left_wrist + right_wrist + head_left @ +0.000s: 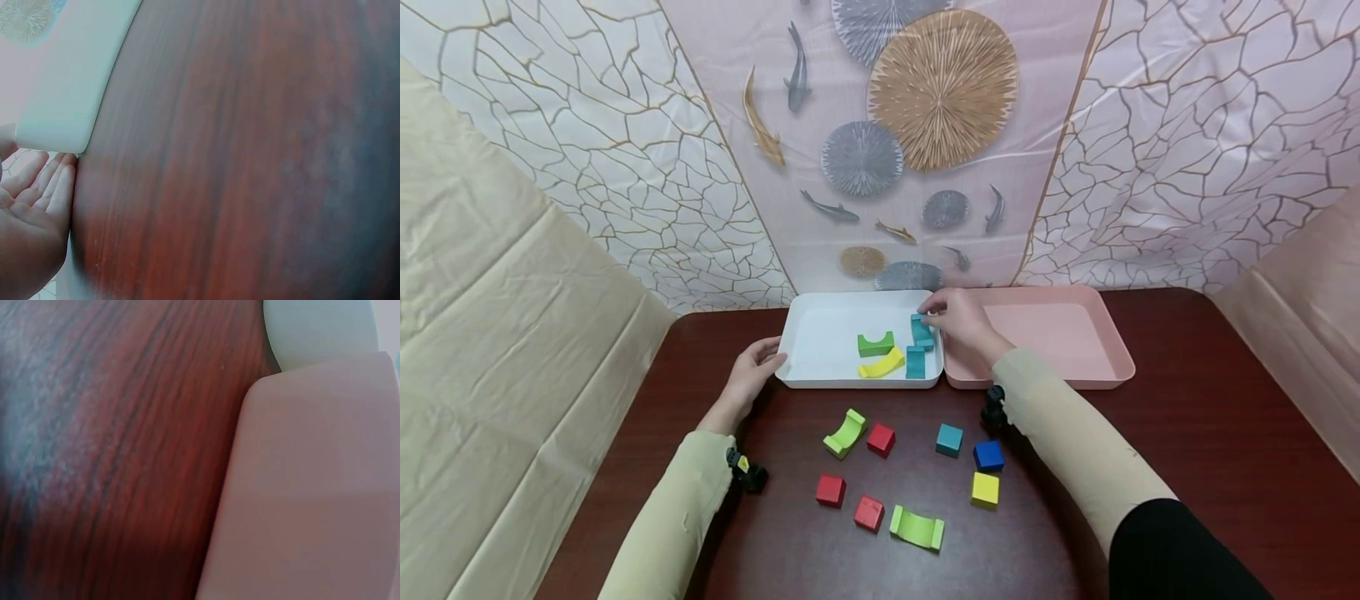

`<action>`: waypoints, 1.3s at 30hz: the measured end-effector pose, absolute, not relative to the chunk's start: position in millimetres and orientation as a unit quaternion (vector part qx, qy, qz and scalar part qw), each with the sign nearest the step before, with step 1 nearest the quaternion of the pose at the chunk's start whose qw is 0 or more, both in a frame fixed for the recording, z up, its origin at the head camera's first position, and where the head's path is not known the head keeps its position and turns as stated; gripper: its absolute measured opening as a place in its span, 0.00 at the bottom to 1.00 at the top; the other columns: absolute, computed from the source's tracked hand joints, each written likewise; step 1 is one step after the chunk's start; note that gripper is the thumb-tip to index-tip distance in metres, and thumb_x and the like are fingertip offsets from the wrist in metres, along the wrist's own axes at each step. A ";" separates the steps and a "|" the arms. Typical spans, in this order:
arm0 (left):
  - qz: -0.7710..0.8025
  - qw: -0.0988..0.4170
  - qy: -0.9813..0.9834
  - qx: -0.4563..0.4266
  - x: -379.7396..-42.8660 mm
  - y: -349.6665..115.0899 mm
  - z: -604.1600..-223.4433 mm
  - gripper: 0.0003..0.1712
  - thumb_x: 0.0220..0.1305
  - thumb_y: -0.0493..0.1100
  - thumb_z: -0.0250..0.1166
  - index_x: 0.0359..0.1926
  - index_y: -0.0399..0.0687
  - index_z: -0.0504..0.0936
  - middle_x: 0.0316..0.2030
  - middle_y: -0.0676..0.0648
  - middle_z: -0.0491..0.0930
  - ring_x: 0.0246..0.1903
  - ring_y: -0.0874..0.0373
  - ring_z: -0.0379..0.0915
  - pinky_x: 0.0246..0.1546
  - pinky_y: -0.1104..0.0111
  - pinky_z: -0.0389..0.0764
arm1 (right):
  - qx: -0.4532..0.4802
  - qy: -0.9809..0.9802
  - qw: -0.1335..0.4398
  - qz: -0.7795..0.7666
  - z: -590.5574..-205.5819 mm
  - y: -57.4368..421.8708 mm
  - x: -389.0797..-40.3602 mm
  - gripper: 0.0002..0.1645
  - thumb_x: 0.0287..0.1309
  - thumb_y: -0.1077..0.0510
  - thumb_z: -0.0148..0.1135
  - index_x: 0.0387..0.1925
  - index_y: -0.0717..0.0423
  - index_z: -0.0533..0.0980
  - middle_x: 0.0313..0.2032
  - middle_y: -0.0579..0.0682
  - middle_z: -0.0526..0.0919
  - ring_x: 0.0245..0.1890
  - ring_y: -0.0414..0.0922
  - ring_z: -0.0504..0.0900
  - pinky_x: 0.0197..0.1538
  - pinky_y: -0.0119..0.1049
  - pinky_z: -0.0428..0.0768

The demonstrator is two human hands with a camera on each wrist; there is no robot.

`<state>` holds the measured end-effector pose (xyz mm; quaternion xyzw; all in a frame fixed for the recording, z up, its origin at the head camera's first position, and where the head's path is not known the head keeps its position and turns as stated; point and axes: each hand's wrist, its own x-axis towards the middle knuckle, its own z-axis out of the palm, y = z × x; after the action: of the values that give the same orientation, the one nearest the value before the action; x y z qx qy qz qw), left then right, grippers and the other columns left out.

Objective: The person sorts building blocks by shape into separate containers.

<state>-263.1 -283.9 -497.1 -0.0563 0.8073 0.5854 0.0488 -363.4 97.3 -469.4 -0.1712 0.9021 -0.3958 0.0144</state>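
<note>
My right hand (958, 319) reaches over the shared edge of two trays and pinches a teal curved block (918, 331) at the right end of the white tray (820, 337). Just in front of that block lies another teal block (915, 363). To their left are a green arch block (876, 344) and a yellow curved block (882, 364). My left hand (749, 372) holds the white tray's left end, thumb at the rim; in the left wrist view its fingers (59, 190) lie against the outside of the tray wall (69, 119).
A pink tray (1060, 333) adjoins the white one on the right. Nearer on the dark wooden table lie two lime curved blocks (846, 433), several red cubes (831, 491), a teal cube (949, 439), a blue cube (988, 456) and a yellow cube (985, 490). Patterned cloth hangs behind.
</note>
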 end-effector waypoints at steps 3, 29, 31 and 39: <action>0.585 0.050 0.808 -0.056 -263.1 -284.8 -498.4 0.31 0.82 0.42 0.58 0.79 0.37 0.64 0.77 0.33 0.67 0.75 0.39 0.66 0.55 0.80 0.74 | -0.170 0.900 0.016 -0.402 -469.2 97.7 -363.4 0.10 0.67 0.63 0.72 0.48 0.60 0.89 0.51 0.59 0.89 0.53 0.55 0.85 0.61 0.51 0.83; 0.584 0.050 0.808 -0.057 -264.3 -282.8 -496.6 0.32 0.82 0.42 0.58 0.79 0.36 0.63 0.77 0.32 0.66 0.75 0.39 0.65 0.61 0.73 0.75 | -0.157 0.890 0.031 -0.426 -466.5 101.3 -360.0 0.13 0.69 0.60 0.71 0.52 0.60 0.88 0.53 0.59 0.89 0.56 0.56 0.84 0.61 0.50 0.83; 0.583 0.048 0.809 -0.059 -264.2 -282.9 -496.5 0.32 0.82 0.42 0.58 0.79 0.36 0.64 0.76 0.32 0.67 0.75 0.39 0.66 0.60 0.74 0.75 | -0.156 0.890 0.030 -0.428 -465.4 101.3 -358.7 0.13 0.69 0.59 0.70 0.51 0.60 0.88 0.52 0.59 0.89 0.56 0.56 0.84 0.60 0.50 0.83; 0.586 0.054 0.807 -0.057 -262.7 -282.1 -495.8 0.33 0.82 0.42 0.57 0.80 0.35 0.62 0.77 0.31 0.65 0.75 0.38 0.65 0.61 0.73 0.75 | -0.169 0.888 0.025 -0.426 -461.6 101.5 -354.4 0.13 0.69 0.59 0.70 0.51 0.61 0.88 0.51 0.59 0.90 0.54 0.56 0.85 0.61 0.50 0.83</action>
<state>-262.7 -282.1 -495.8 -0.0567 0.8068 0.5857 0.0539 -354.4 101.5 -461.6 -0.1695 0.8882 -0.4264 0.0247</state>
